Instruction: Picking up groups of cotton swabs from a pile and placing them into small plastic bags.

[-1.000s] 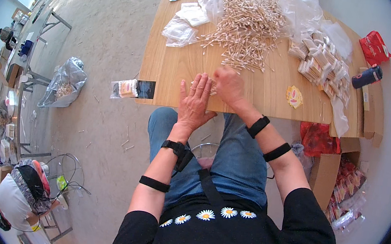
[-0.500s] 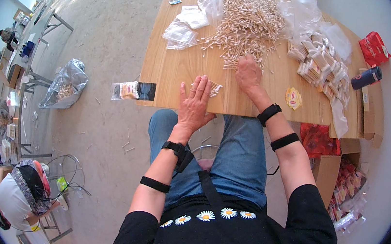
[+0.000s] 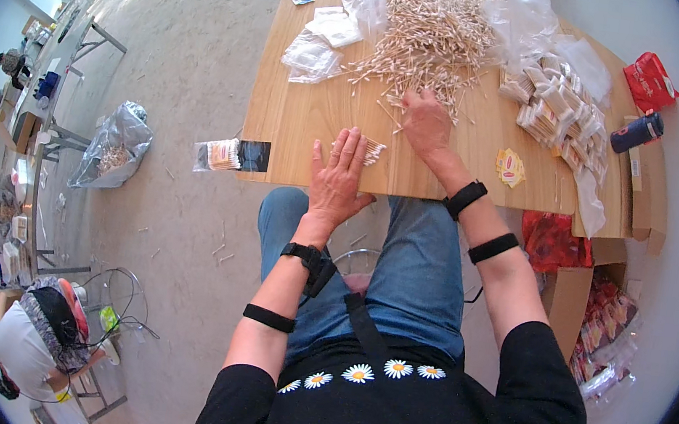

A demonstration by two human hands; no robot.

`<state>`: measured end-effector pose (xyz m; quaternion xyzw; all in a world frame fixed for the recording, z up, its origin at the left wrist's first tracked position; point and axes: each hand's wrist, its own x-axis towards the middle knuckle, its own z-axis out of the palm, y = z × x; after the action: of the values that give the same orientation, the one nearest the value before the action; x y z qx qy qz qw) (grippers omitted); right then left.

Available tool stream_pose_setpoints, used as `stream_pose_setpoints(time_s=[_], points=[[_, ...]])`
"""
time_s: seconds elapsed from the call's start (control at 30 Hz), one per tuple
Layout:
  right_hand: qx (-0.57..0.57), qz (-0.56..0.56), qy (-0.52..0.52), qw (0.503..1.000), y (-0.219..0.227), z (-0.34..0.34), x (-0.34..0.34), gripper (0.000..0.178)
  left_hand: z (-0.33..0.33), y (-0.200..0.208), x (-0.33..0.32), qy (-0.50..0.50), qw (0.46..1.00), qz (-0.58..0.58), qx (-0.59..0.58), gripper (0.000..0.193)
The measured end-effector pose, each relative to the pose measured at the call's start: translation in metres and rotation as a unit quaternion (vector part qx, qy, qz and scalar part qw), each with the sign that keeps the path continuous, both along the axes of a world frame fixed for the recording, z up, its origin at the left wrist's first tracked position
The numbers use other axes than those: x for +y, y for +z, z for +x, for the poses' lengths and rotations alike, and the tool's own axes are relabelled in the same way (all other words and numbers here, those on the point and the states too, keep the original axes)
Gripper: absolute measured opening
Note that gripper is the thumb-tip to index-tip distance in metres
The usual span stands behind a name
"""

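Head view: swabs [image 3: 373, 153] lie under flat left hand [image 3: 337, 179]; pile [image 3: 438, 33] beyond right hand [image 3: 426, 124], its grip unclear.

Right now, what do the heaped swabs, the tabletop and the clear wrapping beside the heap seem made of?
Swabs: probably wooden sticks with cotton tips, matte; tan shafts, pale ends.
Tabletop: wood or wood-look laminate, smooth; visible grain.
Clear wrapping: likely thin plastic film, glossy; see-through, creased, catching light.

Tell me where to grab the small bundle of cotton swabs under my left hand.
Likely pinch the swab tips sticking out right of your left hand, coming from the right; your flat fingers cover the middle, and the tips fan out, so gather them together.
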<state>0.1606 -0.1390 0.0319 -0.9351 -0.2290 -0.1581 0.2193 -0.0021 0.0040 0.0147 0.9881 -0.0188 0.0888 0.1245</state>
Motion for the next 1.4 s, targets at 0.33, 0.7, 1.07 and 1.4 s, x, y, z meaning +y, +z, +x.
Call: stream_pose_setpoints(time_s=[0.33, 0.7, 1.07, 1.4], points=[[0.065, 0.025, 0.096, 0.993, -0.015, -0.044, 0.017, 0.006, -0.001, -0.002, 0.001, -0.006, 1.0, -0.002, 0.001, 0.119], [0.079, 0.021, 0.055, 0.995, -0.005, -0.042, -0.007, 0.009, -0.001, -0.002, 0.002, -0.006, 1.0, 0.015, 0.009, 0.119], [0.1, -0.002, -0.072, 0.992, -0.011, 0.006, 0.015, 0.013, 0.0, 0.004, -0.002, -0.008, 1.0, 0.011, 0.025, 0.118], [0.037, 0.001, -0.025, 0.999, -0.017, -0.008, -0.041, 0.011, 0.002, 0.006, -0.003, -0.012, 0.999, 0.02, 0.025, 0.118]])
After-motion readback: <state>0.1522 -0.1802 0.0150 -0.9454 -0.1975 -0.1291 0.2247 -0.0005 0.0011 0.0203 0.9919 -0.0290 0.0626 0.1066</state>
